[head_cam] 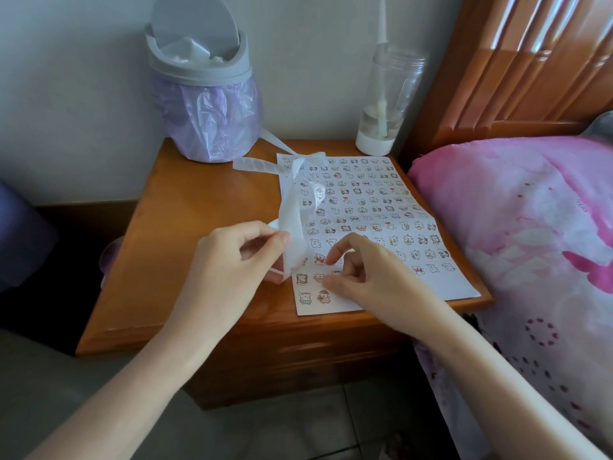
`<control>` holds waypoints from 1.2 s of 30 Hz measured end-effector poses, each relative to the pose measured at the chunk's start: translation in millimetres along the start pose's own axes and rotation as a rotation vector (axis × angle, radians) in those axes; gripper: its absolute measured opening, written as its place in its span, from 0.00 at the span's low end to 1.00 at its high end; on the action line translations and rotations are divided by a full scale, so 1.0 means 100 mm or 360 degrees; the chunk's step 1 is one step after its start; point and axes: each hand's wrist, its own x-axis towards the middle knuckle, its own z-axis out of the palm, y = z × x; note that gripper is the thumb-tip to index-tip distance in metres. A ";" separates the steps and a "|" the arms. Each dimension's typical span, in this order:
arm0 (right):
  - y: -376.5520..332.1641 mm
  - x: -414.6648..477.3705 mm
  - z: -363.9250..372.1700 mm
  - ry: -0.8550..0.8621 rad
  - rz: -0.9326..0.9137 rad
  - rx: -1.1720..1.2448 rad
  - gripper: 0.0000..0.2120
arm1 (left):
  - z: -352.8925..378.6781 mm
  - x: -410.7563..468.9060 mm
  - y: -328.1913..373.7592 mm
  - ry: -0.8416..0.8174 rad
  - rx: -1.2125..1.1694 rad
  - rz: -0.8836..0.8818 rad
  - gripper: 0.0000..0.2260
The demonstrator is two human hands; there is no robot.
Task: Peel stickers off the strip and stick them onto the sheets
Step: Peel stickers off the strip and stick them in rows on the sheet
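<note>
Strip (293,214): thin, floppy, see-through band, looped over the sheet. The left hand (232,260) pinches it. It could flop down and stick to itself.
Sheet (441,287): flat white paper with rows of tiny animal stickers, on the smooth wooden worktop (199,227). It could slide.
Right hand (361,277): fingers curled, fingertip on the sheet (holding a sticker? cannot tell).

We see soft, even light: glare streaks on the wooden headboard (530,44), a dim floor (298,426) — wide-angle bending at the edges.
</note>
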 end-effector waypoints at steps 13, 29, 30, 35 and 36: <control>-0.27 -0.06 0.10 0.0396 -0.0457 0.0776 0.05 | 0.00 0.00 0.07 0.0146 -0.0463 -0.0075 0.06; -0.24 -0.05 0.07 0.0437 -0.0422 0.0621 0.04 | 0.02 -0.03 0.09 -0.0065 -0.0336 0.0005 0.08; -0.24 -0.04 0.07 0.0436 -0.0411 0.0582 0.04 | 0.02 -0.03 0.09 -0.0062 -0.0330 -0.0006 0.08; -0.24 -0.05 0.05 0.0418 -0.0398 0.0390 0.04 | 0.04 -0.03 0.07 -0.0053 -0.0275 -0.0040 0.07; -0.25 -0.06 0.04 0.0395 -0.0401 0.0372 0.04 | 0.03 -0.03 0.07 -0.0046 -0.0264 -0.0041 0.07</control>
